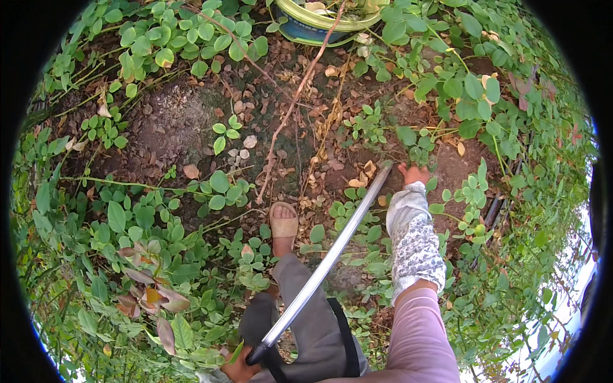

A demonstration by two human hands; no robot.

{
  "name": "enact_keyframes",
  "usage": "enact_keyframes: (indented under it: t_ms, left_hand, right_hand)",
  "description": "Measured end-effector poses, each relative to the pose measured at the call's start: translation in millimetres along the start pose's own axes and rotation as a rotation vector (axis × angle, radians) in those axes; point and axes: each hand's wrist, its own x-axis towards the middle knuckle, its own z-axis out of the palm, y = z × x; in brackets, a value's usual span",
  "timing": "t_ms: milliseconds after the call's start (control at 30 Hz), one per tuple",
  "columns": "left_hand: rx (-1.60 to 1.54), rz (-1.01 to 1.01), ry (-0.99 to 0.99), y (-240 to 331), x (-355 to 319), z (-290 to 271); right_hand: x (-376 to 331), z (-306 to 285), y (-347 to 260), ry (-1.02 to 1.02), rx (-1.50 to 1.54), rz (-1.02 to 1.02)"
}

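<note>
1. Head view: a person stands among creeping vines, the left hand [237, 369] wrapped in a fist around the dark handle of a long metal blade [325, 262], low at the frame's bottom edge. The blade slants up and to the right, its tip close beside the right hand [415, 173].

2. Head view: the right hand, in a patterned cloth sleeve [414, 239], reaches down to the ground plants [418, 150]; its fingers seem curled into the stems, though leaves hide whether they pinch or merely press.

3. Head view: a sandalled foot [283, 225] is planted on the bare soil [172, 124], left of the blade. A green-rimmed pot [319, 25] sits well apart at the top.

4. Judged from this: the cutting edge lies near the fingers, so a sound stroke would likely want the stems pulled taut away from the tip, a short controlled cut, and the foot kept clear.
</note>
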Motion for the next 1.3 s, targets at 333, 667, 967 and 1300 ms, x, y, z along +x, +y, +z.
enact_keyframes:
  t_ms: [333,667,967,1300]
  left_hand:
    - [0.058,0.129,0.016,-14.5,34.0,-5.6]
    - [0.174,0.099,0.024,-29.5,-53.9,-11.3]
    - [0.236,0.075,-0.081,-117.9,-106.7,30.2]
    - [0.116,0.030,-0.019,-144.5,-127.9,46.3]
  right_hand:
    - [-9.8,4.9,-2.7,-0.042,0.035,-0.038]
    - [-74.5,7.4,-15.3,-0.028,0.042,0.178]
    - [-180.4,-12.9,-43.3,-0.181,0.178,0.273]
    - [-293.9,-31.9,-86.1,-0.365,0.355,0.483]
